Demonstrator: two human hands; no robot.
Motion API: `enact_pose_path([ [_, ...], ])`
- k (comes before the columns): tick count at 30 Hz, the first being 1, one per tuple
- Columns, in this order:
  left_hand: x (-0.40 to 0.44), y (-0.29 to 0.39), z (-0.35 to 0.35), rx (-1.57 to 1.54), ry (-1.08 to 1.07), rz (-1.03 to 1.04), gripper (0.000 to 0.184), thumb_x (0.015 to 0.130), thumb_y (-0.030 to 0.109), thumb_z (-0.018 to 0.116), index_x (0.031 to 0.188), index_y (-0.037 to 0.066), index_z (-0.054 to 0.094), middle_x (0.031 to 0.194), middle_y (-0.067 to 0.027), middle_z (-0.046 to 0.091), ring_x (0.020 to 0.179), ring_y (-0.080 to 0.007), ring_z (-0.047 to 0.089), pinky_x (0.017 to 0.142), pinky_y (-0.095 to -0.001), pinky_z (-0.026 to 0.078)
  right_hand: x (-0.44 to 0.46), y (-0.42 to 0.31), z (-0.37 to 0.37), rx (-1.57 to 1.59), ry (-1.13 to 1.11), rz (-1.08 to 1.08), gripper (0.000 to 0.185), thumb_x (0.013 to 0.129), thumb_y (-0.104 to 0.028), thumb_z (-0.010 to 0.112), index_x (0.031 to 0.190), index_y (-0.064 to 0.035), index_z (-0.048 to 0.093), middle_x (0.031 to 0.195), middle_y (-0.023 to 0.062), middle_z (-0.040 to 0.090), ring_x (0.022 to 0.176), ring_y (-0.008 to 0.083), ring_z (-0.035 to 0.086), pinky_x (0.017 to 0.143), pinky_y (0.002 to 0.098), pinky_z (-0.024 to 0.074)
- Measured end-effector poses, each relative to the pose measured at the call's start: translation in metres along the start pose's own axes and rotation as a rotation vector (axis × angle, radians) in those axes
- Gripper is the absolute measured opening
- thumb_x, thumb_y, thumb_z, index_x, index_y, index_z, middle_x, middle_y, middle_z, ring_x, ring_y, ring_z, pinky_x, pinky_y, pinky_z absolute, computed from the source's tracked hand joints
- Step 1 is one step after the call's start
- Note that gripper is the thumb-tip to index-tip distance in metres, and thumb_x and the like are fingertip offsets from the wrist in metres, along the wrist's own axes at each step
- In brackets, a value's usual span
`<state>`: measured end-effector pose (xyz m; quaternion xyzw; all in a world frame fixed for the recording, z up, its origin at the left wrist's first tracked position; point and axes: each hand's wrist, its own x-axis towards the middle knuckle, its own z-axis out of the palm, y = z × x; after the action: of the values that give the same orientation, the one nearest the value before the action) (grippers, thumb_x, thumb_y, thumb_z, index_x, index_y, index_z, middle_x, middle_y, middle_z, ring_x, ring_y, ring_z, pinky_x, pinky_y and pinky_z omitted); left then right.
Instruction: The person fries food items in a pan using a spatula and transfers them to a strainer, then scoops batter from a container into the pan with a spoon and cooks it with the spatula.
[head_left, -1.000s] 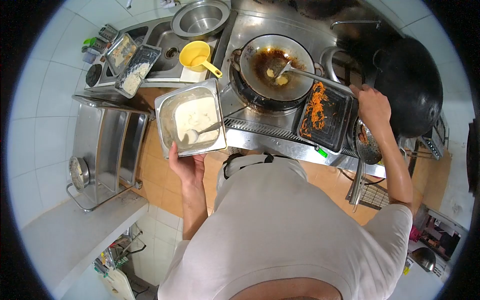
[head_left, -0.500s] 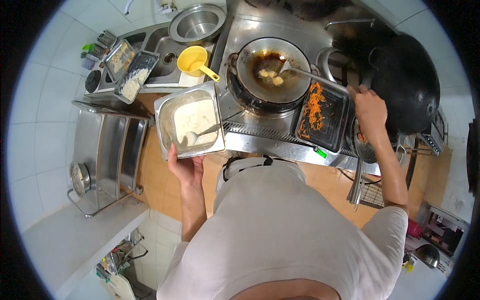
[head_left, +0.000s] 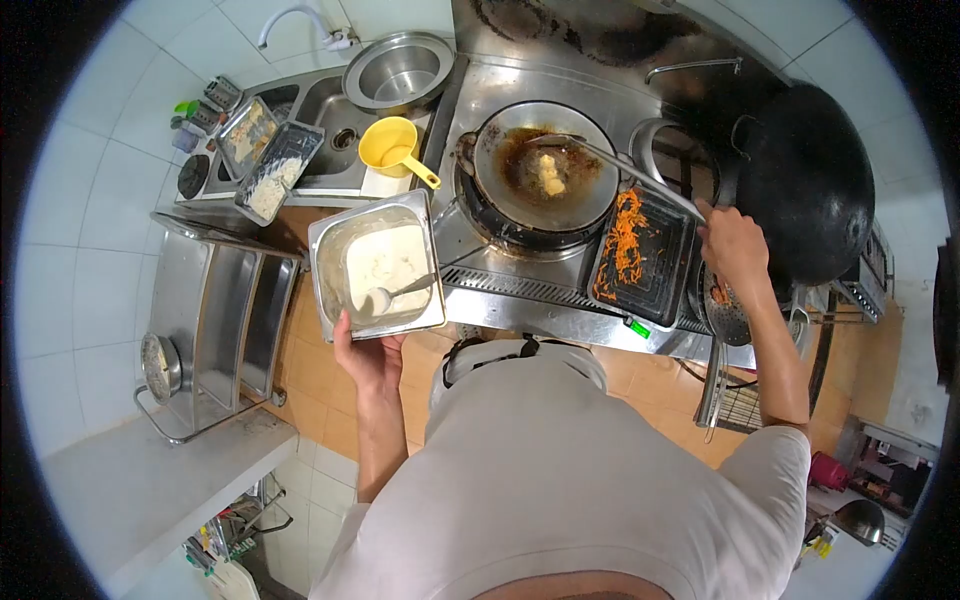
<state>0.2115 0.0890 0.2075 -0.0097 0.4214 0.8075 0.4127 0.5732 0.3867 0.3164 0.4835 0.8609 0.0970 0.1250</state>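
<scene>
My left hand [head_left: 370,358] grips the near edge of a square metal container [head_left: 327,308], which holds pale batter [head_left: 392,262] and a ladle [head_left: 412,286]. My right hand [head_left: 734,242] is closed round the handle of a long metal spatula [head_left: 640,178]. The spatula's head lies over the far part of the wok [head_left: 585,205] on the stove. Pale golden pieces [head_left: 550,175] sit in the dark oil, just on the near side of that head. Beside the wok is a black tray [head_left: 662,282] with shredded orange food [head_left: 625,240].
A yellow scoop [head_left: 390,145] and a metal basin [head_left: 400,72] stand by the sink [head_left: 335,115]. A large black wok [head_left: 815,185] leans at the right, near a perforated strainer [head_left: 728,318]. At the left is a metal trolley [head_left: 225,310].
The spatula's head has moved to the far side of the golden pieces, which now sit close together. My left hand keeps its hold on the container. The whole view has shifted slightly.
</scene>
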Motion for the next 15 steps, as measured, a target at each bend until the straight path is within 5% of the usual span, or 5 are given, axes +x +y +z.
enact_pose_path([
  [7,0.002,-0.001,-0.003,0.006,-0.014,-0.021,0.064,0.088,0.044,0.054,0.133,-0.001,0.044,0.124,-0.0169,0.058,0.103,-0.0289,0.065,0.076,-0.0407,0.061,-0.01,0.001,-0.006,0.001,-0.043,0.01,0.034,0.082,-0.016,0.064,0.115,-0.0108,0.064,0.089,0.0185,0.067,0.082,0.0362,0.068,0.076,0.046,0.054],
  [15,0.008,-0.004,-0.008,-0.015,-0.04,-0.059,0.064,0.089,0.044,0.053,0.133,0.0,0.045,0.127,-0.0188,0.057,0.108,-0.0335,0.063,0.079,-0.0447,0.062,0.003,-0.031,-0.007,-0.128,-0.011,-0.106,0.025,0.086,-0.011,0.057,0.11,-0.0055,0.062,0.088,0.0155,0.068,0.077,0.0326,0.07,0.063,0.0424,0.0571],
])
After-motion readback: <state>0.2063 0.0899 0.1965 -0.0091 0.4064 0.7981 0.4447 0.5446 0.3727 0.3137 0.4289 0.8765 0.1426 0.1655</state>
